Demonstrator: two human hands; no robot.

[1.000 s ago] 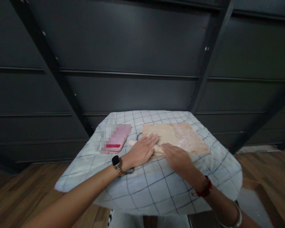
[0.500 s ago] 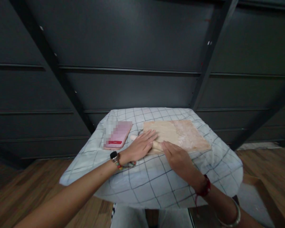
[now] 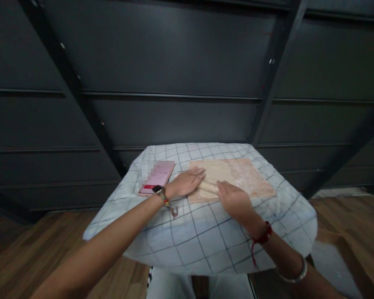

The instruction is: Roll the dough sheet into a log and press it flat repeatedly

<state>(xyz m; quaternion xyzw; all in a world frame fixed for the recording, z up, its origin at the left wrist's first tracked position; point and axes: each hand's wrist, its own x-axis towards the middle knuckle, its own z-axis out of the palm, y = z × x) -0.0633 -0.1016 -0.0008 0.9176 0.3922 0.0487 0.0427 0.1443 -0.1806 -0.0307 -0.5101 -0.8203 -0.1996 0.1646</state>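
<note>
More of the pale rolling pin (image 3: pixel 208 187) shows between the hands than half a second ago, while its left end is now hidden under the left hand (image 3: pixel 187 182). That hand lies flat, fingers extended; the right hand (image 3: pixel 235 199) bends over the other end, its grip impossible to tell. The pin crosses the dough sheet (image 3: pixel 218 169) on the board (image 3: pixel 252 178). The phone (image 3: pixel 158 174) is partly pixelated. Checked cloth (image 3: pixel 193 241) stretches from board to the surface's near edge.

Dim light leaves a faint sheen on the wall (image 3: pixel 180 54), and pixelation partly masks the phone (image 3: pixel 160 174).
</note>
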